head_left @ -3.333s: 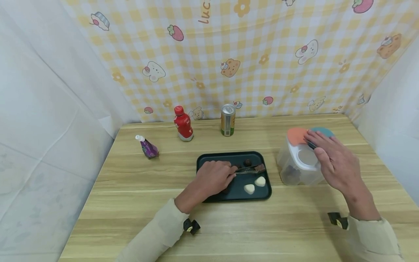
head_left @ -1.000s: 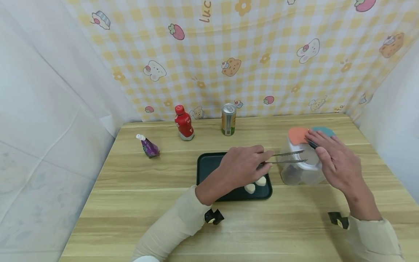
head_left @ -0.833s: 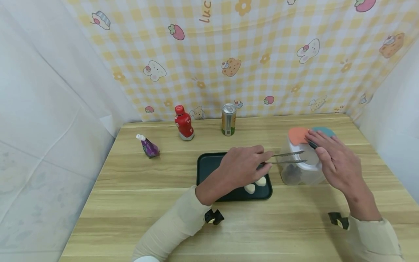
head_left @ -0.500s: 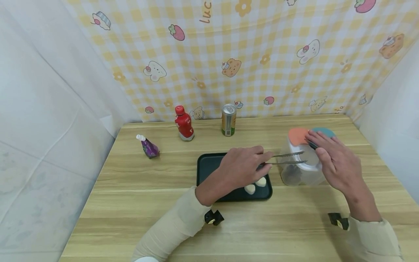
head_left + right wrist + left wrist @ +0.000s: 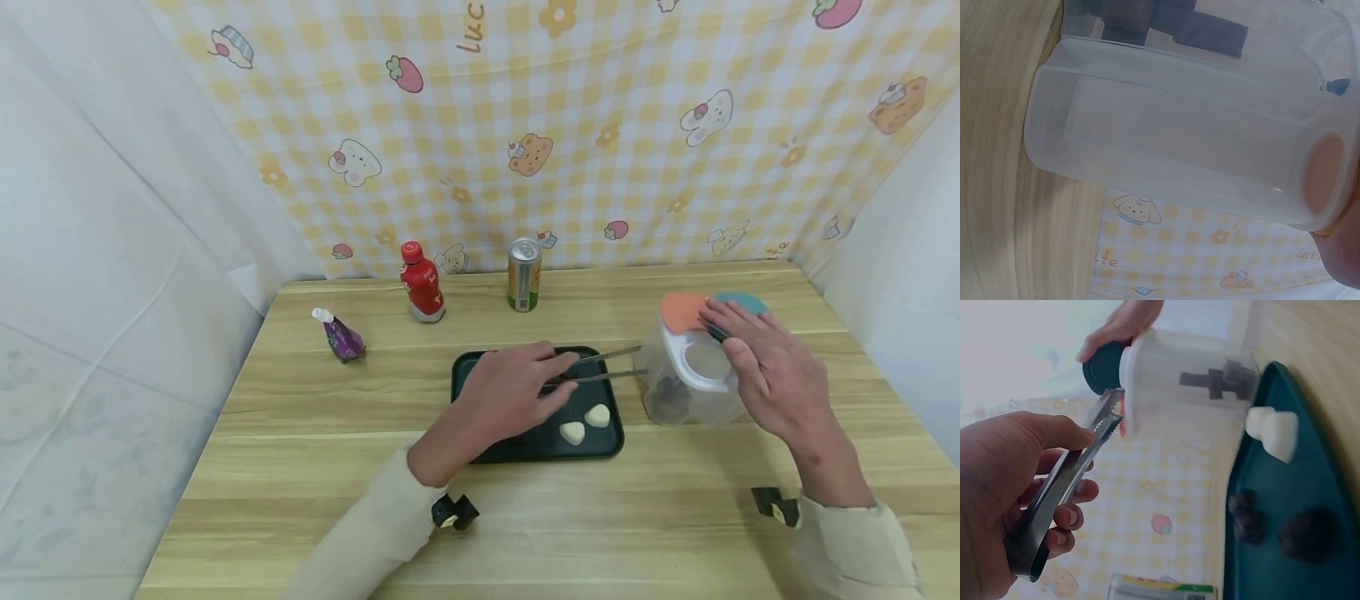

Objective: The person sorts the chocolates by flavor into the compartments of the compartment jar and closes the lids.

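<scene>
Tongs (image 5: 1050, 506), one pair, in left hand (image 5: 502, 387), fingers curled; right hand (image 5: 776, 375), fingers straight, on one container (image 5: 699, 405); two white pieces (image 5: 573, 432).

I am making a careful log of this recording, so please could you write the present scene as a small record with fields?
Left hand: holds metal tongs, which grip nothing visible
Right hand: rests on top of the clear container
Container: upright; dark green flap raised; dark pieces inside
Tray: dark green; bears two white pieces and several dark lumps
Behind tray: red bottle and drink can, both upright
Left of bottle: purple pouch with white cap
Surface: wood-grain table
</scene>
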A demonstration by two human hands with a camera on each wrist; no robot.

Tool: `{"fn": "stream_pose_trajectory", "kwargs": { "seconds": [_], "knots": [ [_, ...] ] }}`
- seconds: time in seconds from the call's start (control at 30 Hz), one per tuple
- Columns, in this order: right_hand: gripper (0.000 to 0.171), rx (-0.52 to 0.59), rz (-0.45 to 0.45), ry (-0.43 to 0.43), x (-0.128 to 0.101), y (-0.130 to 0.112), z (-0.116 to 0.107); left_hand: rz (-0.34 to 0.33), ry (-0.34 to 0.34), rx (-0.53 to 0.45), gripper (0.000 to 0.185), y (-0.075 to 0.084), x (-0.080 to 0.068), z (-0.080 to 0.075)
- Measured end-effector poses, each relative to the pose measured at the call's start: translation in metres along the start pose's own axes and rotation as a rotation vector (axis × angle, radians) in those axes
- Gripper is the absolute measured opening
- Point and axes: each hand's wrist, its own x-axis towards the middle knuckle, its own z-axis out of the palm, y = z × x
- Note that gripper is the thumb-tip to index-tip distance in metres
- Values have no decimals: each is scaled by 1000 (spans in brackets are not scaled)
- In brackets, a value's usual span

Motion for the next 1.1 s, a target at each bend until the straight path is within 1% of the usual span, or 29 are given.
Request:
{"fn": "stream_pose_trajectory", "kwargs": {
  "seconds": [0.13,0.23,0.4,0.53,0.67,0.8,0.93,1.1],
  "knots": [
    [43,3,5,-3,0,0,0,-41,-35,-16,33,-12,-19,5],
    [43,5,5,-3,0,0,1,-57,-68,-8,33,-22,-34,8],
    [43,6,5,-4,0,0,1,-75,-120,8,34,-34,-61,4],
    [43,5,6,1,1,0,1,-84,-154,9,35,-42,-77,-3],
    [44,2,1,5,1,0,0,-94,-192,10,35,-48,-89,-8],
    [43,1,-5,-3,1,0,0,-109,-201,2,34,-53,-100,-9],
    [43,-3,-14,-25,1,0,-1,-143,-200,-28,33,-57,-109,-7],
    [43,-19,-13,-77,-1,3,-3,-193,-203,-66,34,-66,-118,-1]
  ]
}}
